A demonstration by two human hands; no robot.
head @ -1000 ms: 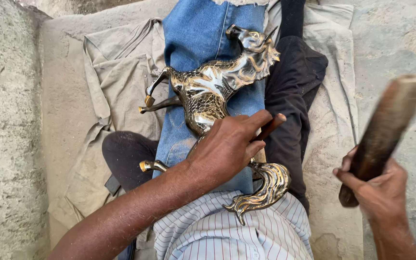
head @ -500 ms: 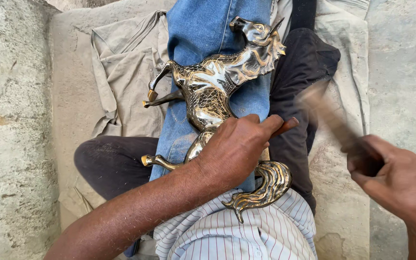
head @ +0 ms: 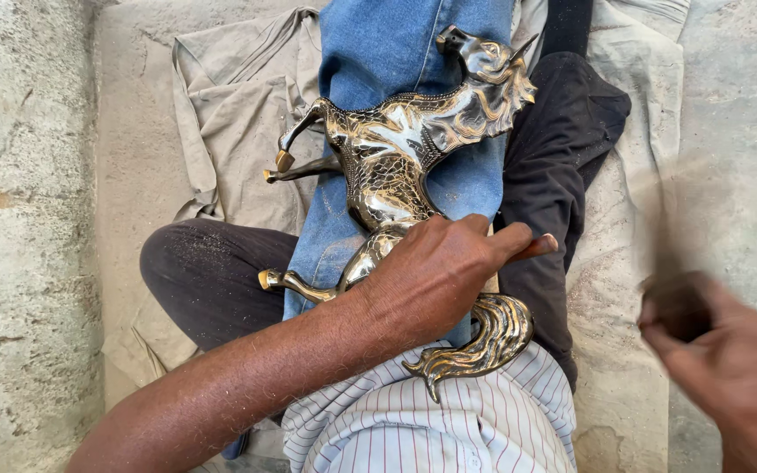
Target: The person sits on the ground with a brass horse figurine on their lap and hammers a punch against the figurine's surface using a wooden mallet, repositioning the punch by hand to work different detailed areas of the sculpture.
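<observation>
A shiny brass horse figurine (head: 396,149) lies on its side across my lap, on a blue denim cloth (head: 396,52). My left hand (head: 435,280) rests on the horse's hindquarters and grips a thin reddish-brown rod tool (head: 538,248), whose end sticks out past my fingers. The curled tail (head: 484,337) shows below that hand. At the right, clear of the horse, my right hand (head: 711,350) is motion-blurred and closed on a wooden striker (head: 668,219), also blurred and pointing up.
My dark trouser legs (head: 562,149) are folded under the denim. A beige cloth (head: 238,114) is spread beneath them on a rough concrete floor (head: 19,219). My striped shirt (head: 449,429) fills the bottom centre.
My right hand swung the striker from high on the right in toward the rod tool, then back out to the right. My left hand stayed on the horse.
</observation>
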